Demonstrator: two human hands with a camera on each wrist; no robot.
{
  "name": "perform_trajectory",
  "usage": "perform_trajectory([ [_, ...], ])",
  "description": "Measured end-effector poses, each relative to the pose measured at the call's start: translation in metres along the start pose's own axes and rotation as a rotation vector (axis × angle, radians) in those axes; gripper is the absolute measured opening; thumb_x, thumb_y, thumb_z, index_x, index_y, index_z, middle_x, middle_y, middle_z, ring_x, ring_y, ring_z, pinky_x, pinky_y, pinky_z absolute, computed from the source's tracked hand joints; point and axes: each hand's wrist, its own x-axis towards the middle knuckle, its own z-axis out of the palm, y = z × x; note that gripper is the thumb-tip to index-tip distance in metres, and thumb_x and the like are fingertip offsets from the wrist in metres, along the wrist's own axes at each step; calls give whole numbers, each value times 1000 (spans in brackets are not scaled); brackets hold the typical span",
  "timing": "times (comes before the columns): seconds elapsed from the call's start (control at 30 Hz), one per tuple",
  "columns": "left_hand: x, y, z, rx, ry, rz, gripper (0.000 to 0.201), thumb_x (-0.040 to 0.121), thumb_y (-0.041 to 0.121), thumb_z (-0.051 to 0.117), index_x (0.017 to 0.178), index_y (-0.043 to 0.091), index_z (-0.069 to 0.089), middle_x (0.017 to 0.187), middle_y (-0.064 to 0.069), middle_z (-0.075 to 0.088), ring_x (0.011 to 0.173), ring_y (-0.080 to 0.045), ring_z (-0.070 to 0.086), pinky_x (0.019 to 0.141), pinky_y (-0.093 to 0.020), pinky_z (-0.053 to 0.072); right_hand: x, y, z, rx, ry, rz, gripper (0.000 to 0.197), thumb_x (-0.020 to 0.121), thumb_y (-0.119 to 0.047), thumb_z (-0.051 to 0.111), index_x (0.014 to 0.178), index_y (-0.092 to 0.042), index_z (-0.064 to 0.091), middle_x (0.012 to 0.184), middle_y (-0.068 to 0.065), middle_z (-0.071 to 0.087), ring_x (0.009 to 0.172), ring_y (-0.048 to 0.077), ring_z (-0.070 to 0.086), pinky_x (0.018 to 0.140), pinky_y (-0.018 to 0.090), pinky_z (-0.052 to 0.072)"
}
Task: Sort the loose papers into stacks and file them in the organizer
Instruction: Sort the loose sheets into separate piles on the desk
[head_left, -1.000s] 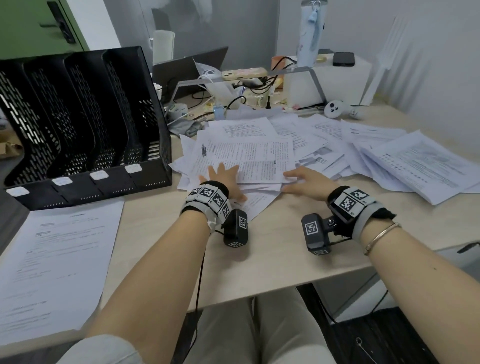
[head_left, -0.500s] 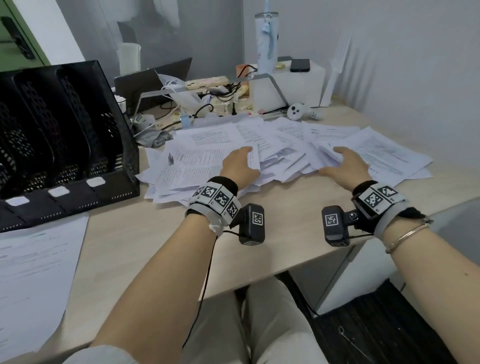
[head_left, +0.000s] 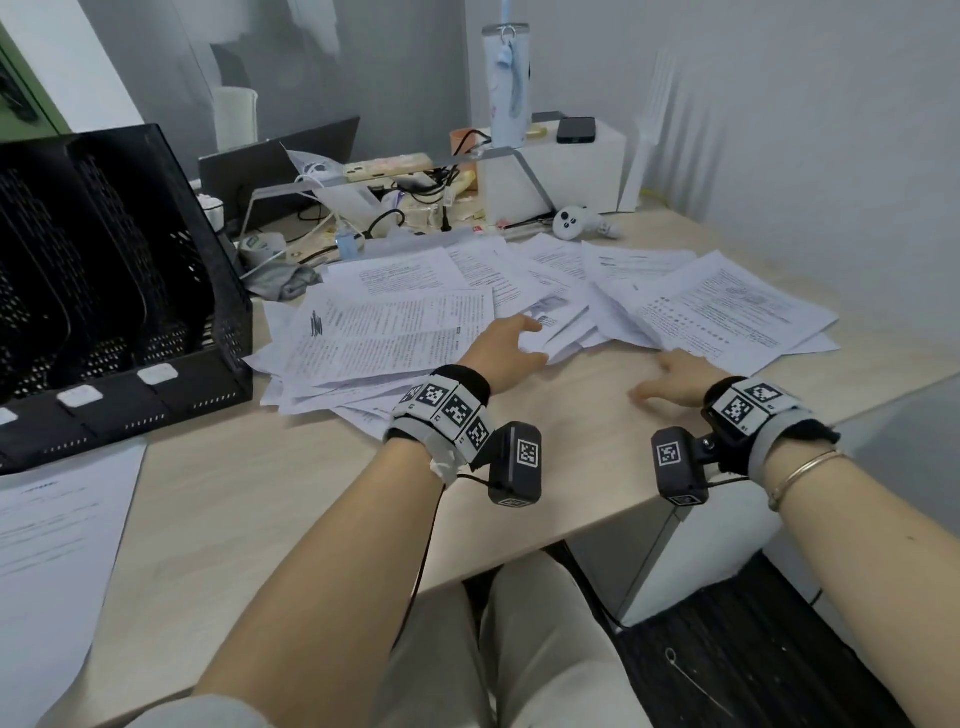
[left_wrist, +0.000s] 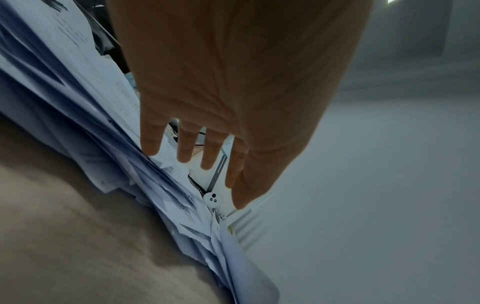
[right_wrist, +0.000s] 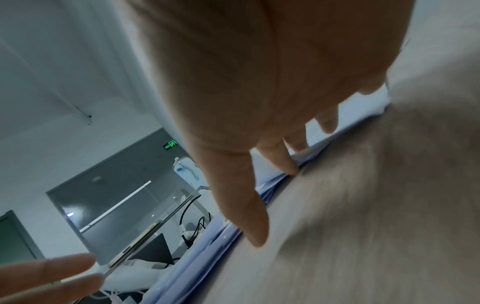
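The papers (head_left: 519, 306) lie spread just right of the organizer (head_left: 119, 291). Both hands, left (head_left: 501, 345) and right (head_left: 680, 382), lie flat, holding nothing. Paper is thin, floppy and slippery; grab the near edge.

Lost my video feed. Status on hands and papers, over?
Left hand open, flat on papers. Right hand open on desk at pile edge. Organizer empty. Nothing blocking.
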Motion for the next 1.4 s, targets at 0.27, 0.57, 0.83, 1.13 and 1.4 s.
perform_trajectory([
  [0.27, -6, -3, 3, -161, 13, -7, 36, 92, 24, 55, 127, 19, 50, 125, 1, 58, 106, -13, 56, 89, -29, 47, -22, -14, -3, 140, 82, -218, 66, 91, -27, 59, 145, -5, 29, 153, 10, 27, 141, 24, 26, 111, 31, 20],
  [0.57, -26, -5, -4, -396, 55, -104, 55, 96, 38, 48, 141, 12, 29, 107, -5, 64, 94, -22, 65, 81, -36, 52, -53, -64, 20, 134, 18, -512, 56, 93, -12, 54, 145, -11, 32, 153, 4, 28, 140, 16, 26, 103, 15, 15],
  [0.83, -37, -21, -12, -512, 108, -228, 68, 96, 39, 49, 148, 20, 8, 105, -12, 60, 72, -19, 66, 57, -30, 56, -57, -78, 46, 312, 13, -543, 37, 78, -2, 66, 104, -25, 54, 131, -2, 48, 128, 20, 46, 98, 28, 38],
  [1.13, -42, -17, -7, -465, 120, -258, 52, 96, 5, 37, 144, 16, 22, 117, -15, 53, 84, -34, 63, 74, -45, 56, -59, -75, 52, 207, -38, -426, 82, 74, -32, 78, 142, -19, 34, 147, -3, 37, 135, 15, 34, 103, 26, 29],
  [1.4, -29, -39, -5, -487, 158, -275, 50, 91, -6, 32, 140, 2, 33, 140, -23, 43, 55, -13, 68, 43, -22, 51, -49, -72, 46, 326, 172, -293, 16, 85, -10, 56, 89, -21, 67, 87, 0, 60, 83, 18, 59, 77, 26, 45],
])
